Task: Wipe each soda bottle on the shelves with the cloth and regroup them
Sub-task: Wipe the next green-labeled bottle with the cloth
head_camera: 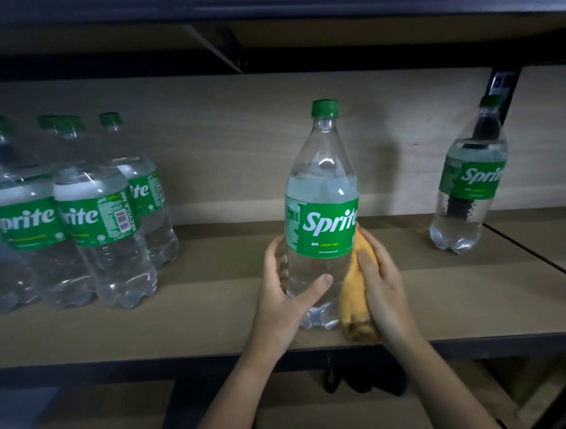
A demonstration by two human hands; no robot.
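A clear Sprite bottle (pixel 322 193) with a green cap and label stands upright at the middle of the wooden shelf (pixel 198 316). My left hand (pixel 286 297) grips its lower body from the left, thumb across the front. My right hand (pixel 382 284) holds a folded orange cloth (pixel 355 295) and presses it against the bottle's lower right side. A group of several Sprite bottles (pixel 92 214) stands at the left of the shelf. One more Sprite bottle (pixel 470 182) stands alone at the far right.
A dark metal shelf edge (pixel 120 369) runs along the front. Another shelf board (pixel 269 32) hangs above, and a lower shelf (pixel 89 413) shows below. A dark upright post (pixel 503 84) stands behind the right bottle. Bare board lies between the bottle groups.
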